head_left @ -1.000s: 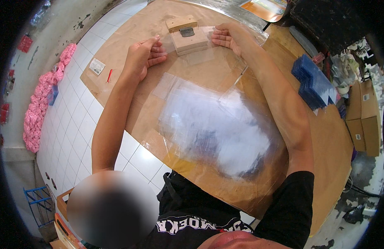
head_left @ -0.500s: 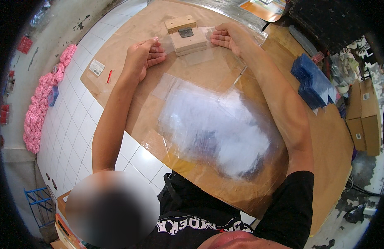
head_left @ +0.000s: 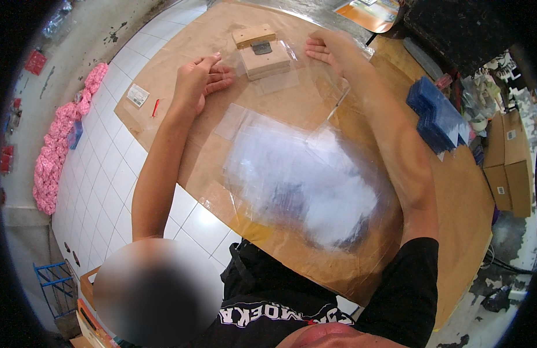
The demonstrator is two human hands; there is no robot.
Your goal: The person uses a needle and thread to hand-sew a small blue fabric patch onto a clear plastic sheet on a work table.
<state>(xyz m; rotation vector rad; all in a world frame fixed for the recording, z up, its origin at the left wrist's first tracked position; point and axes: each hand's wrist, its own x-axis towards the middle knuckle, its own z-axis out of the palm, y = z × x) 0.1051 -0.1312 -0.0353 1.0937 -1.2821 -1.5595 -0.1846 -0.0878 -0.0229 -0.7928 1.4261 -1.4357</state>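
Observation:
My left hand hovers at the left of a small wooden block jig, its thumb and fingers apart and loosely bent. On the other side, my right hand is also open, with fingers pointing towards the jig. A dark grey piece sits in the middle of the jig, and a thin clear plastic sheet shows at its front edge. Any film touching the fingers is too transparent to make out. Between my forearms lies a spread pile of clear plastic sheets on the brown-covered table.
A thin rod lies by my right forearm. Further right are a stack of blue plastic pieces and a cardboard box. A red slender item and a white label lie left. Pink bundles rest on the tiled floor.
My right hand has moved slightly right, away from the jig. My left hand is almost still, its fingers a little more stretched towards the jig.

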